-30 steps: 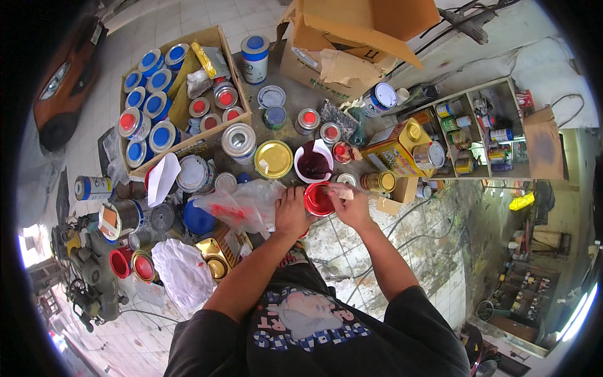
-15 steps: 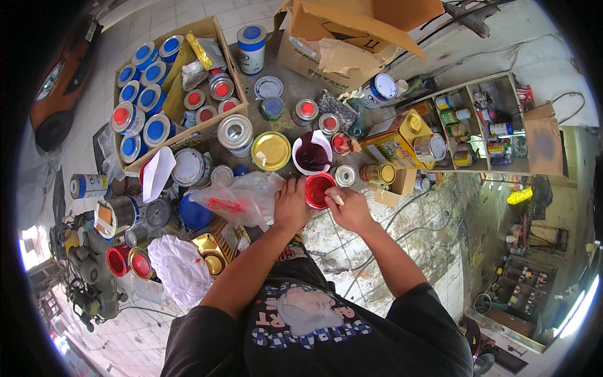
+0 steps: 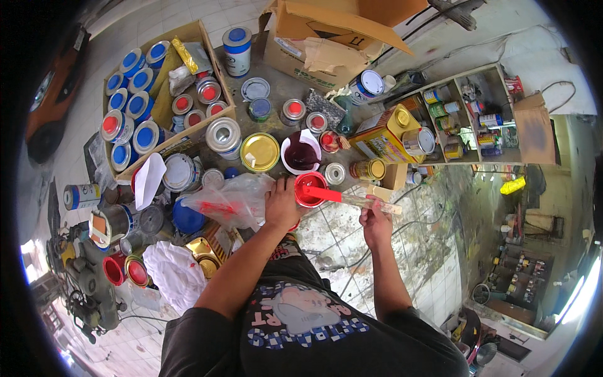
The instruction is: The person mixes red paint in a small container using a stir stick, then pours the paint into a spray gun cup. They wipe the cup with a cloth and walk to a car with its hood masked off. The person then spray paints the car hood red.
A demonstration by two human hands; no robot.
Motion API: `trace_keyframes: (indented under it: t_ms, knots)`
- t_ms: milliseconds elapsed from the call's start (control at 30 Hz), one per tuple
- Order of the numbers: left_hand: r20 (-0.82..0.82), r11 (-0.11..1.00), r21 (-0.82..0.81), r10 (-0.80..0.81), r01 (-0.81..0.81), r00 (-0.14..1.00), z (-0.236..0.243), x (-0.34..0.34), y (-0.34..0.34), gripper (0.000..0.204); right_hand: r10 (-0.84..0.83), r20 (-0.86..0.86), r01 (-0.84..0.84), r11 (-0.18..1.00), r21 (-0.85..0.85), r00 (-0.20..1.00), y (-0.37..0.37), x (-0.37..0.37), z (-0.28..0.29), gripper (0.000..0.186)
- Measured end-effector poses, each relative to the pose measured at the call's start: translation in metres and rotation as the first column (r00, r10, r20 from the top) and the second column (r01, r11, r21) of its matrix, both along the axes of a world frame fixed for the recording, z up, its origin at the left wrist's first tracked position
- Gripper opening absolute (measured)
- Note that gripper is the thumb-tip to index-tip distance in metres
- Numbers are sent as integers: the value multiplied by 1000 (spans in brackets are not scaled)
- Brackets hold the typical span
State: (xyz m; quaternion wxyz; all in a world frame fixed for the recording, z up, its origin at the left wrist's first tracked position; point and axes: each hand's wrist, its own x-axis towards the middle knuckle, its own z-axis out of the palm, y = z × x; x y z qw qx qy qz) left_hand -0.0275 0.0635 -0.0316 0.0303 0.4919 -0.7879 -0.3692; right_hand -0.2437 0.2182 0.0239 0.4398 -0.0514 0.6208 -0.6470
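Observation:
My left hand is curled against the left side of an open tin of red paint, holding it. My right hand grips a flat wooden stick, whose red-coated end lies across the tin's mouth, sloping out to the right. Just behind the tin is a white paper-lined cup of dark maroon paint. Beside my left hand are a crumpled clear plastic bag with red smears and a gold-lidded can.
Many cans fill the bench around a cardboard box of blue-lidded tins. An empty carton stands behind. A shelf unit is at right, a white cloth at lower left, an orange car far left, cables on the tiled floor.
My right hand has pulled back right and slightly down, drawing the stick up out of the tin, so its red end now shows. My left hand stays at the tin.

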Motion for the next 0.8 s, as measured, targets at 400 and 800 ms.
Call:
trace_keyframes:
  t_ms: [400,800]
  knots:
    - [5,999,-44,-5,5,1000,-15,-1,0,100,-45,275,103,974,-201,960,39,-2,-33,32]
    - [13,998,-53,-23,24,1000,-7,0,-2,96,175,-219,-151,981,121,960,-5,18,-32,25]
